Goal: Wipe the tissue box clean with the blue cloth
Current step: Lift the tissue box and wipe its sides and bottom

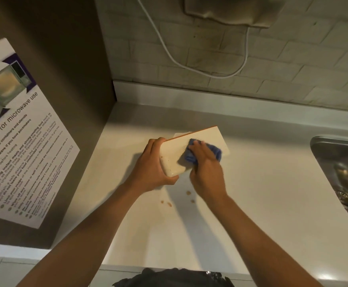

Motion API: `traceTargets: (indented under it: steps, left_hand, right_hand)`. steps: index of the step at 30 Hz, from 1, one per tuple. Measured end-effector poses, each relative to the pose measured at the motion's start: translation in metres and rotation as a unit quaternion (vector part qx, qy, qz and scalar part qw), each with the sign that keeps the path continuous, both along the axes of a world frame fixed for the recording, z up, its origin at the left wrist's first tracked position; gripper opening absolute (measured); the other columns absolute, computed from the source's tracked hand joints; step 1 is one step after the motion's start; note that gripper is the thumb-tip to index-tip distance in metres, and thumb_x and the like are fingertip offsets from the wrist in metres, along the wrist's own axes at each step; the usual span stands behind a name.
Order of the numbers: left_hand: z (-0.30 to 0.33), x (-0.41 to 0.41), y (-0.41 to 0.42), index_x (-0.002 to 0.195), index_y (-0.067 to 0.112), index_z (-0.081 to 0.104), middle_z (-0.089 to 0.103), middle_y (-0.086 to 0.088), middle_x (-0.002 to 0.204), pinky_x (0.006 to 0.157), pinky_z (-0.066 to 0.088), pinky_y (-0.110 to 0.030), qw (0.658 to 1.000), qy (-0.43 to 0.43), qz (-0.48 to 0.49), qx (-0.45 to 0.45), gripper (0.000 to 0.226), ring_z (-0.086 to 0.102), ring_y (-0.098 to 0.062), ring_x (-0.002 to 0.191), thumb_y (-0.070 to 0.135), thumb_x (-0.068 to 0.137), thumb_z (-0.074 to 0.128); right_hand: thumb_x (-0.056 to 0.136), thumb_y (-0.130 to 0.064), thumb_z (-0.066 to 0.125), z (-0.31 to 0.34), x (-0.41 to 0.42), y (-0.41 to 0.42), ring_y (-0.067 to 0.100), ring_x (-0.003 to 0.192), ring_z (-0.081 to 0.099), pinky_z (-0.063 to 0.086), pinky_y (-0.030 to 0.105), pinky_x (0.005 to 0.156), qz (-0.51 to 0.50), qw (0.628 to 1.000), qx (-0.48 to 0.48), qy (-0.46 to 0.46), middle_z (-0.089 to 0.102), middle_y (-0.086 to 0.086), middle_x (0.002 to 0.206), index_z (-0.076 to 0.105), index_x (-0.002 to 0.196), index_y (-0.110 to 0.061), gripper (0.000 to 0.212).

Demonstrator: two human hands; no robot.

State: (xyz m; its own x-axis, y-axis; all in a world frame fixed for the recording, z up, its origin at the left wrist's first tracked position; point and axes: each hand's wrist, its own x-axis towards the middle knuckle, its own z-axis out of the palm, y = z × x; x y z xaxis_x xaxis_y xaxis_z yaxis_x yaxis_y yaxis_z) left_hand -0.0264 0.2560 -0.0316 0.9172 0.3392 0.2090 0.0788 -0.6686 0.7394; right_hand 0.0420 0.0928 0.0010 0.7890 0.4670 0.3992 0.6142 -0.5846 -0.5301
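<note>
Resting under right grip (205,168): blue cloth (202,153)

Your right hand (207,168) is smeared with motion blur and covers most of the crumpled blue cloth (214,152), so you cannot tell how its fingers lie on it, and it hides the middle of the cream rectangular tissue box (173,158). The steel sink (338,162) is cut off by the right edge, the white microwave-use poster (20,141) by the left edge with its small print unreadable. The beige fabric item (229,11) on the wall and the dark garment (173,279) run out of frame.
</note>
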Motion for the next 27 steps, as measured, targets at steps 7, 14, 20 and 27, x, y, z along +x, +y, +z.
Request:
traceTargets:
  steps: [7,14,20,27]
  left_hand:
    - [-0.002,-0.003,0.0,0.141,0.029,0.033,0.042,0.009,0.133,0.085,0.057,-0.032,1.0,-0.006,-0.011,0.025,0.112,0.053,-0.011,0.111,0.051,0.051,0.095]
    - [-0.001,-0.003,-0.002,0.141,0.026,0.037,0.045,0.007,0.135,0.087,0.051,-0.025,1.0,-0.001,0.007,0.01,0.105,0.055,-0.013,0.112,0.052,0.055,0.091]
    - [-0.001,-0.005,-0.003,0.139,0.03,0.035,0.045,0.009,0.131,0.089,0.055,-0.034,0.999,-0.007,0.01,0.039,0.107,0.054,-0.015,0.112,0.051,0.051,0.092]
    - [0.001,-0.006,-0.007,0.142,0.023,0.038,0.047,0.004,0.135,0.091,0.053,-0.03,1.0,-0.009,0.013,0.0,0.102,0.056,-0.015,0.114,0.054,0.058,0.085]
  right_hand:
    - [0.086,0.002,0.051,-0.016,0.009,-0.019,0.024,0.132,0.045,0.047,0.036,0.096,0.126,0.99,-0.039,-0.046,0.052,0.004,0.14,0.055,0.134,-0.012,0.05]
    - [0.094,-0.007,0.047,-0.009,-0.008,0.024,0.025,0.133,0.041,0.025,0.028,0.114,0.066,0.997,0.019,0.039,0.051,0.007,0.14,0.056,0.132,-0.009,0.039]
    - [0.087,-0.001,0.049,-0.01,0.012,-0.001,0.021,0.133,0.043,0.038,0.033,0.108,0.117,0.992,-0.024,-0.029,0.051,0.005,0.14,0.055,0.133,-0.01,0.048]
    - [0.092,-0.015,0.036,0.002,-0.006,0.029,0.021,0.133,0.036,0.028,0.031,0.108,0.059,0.998,0.013,0.032,0.052,0.007,0.138,0.06,0.128,-0.008,0.044]
